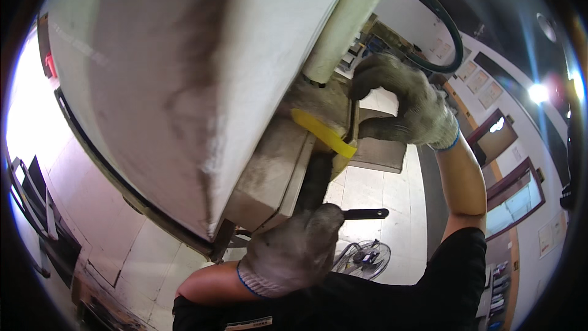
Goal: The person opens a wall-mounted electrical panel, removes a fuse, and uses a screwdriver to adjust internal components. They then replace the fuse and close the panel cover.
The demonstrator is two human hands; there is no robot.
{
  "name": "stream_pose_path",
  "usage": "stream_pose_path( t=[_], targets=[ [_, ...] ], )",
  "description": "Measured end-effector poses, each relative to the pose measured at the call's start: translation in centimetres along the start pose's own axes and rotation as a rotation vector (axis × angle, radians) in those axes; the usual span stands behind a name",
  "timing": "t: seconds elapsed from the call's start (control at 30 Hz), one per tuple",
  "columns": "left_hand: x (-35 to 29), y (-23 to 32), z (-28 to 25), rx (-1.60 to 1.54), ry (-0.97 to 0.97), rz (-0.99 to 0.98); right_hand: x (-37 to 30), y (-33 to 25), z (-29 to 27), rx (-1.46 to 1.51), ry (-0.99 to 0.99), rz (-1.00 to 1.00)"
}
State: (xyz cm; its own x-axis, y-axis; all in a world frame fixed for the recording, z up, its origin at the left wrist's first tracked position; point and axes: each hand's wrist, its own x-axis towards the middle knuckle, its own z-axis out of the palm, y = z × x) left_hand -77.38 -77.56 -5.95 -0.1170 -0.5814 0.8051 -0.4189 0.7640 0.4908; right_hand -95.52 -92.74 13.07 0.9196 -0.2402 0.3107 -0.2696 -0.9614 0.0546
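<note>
My left hand (pixel 294 251), in a soiled grey knit glove, is closed round a tool with a flat black handle (pixel 367 214) that has a hole at its end. The tool's working end is hidden, and one dark gloved finger stretches up toward a bright yellow strip (pixel 324 133). That strip lies slanting across a dusty metal box (pixel 269 171) on the machine's side. At the box's far right, my right hand (pixel 407 104), gloved the same way, curves with thumb and forefinger apart. Its fingertips are at the edge of a thin upright plate (pixel 354 116).
A large pale machine housing (pixel 153 86), smeared with dark dirt, fills the left and middle. A light pipe (pixel 349 18) and a dark green hose (pixel 456 43) run above. On the tiled floor below stands a fan (pixel 365 258). Black metal frames (pixel 43 220) are at the left.
</note>
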Motion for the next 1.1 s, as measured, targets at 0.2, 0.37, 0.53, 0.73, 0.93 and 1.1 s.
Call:
stream_pose_path(
  t=[0.2,0.37,0.53,0.73,0.93,1.1],
  targets=[
    [-0.3,0.8,-0.3,0.138,0.034,-0.029,0.7,1.4,0.2,0.161,-0.107,-0.038],
    [-0.3,0.6,-0.4,0.243,0.024,0.034,0.6,2.0,0.8,0.144,-0.090,-0.111],
    [0.4,0.2,-0.4,0.232,0.037,0.076,0.5,3.3,1.6,0.212,-0.042,-0.199],
    [0.5,0.9,-1.2,0.027,-0.023,-0.037,0.2,3.4,1.4,0.185,-0.090,-0.140],
    [1.0,0.9,-1.1,0.007,-0.021,-0.094,1.3,2.8,0.7,0.178,-0.143,-0.203],
    [1.6,0.9,-1.1,0.137,0.041,-0.013,1.2,2.0,1.1,0.164,-0.031,-0.236]
  ],
)
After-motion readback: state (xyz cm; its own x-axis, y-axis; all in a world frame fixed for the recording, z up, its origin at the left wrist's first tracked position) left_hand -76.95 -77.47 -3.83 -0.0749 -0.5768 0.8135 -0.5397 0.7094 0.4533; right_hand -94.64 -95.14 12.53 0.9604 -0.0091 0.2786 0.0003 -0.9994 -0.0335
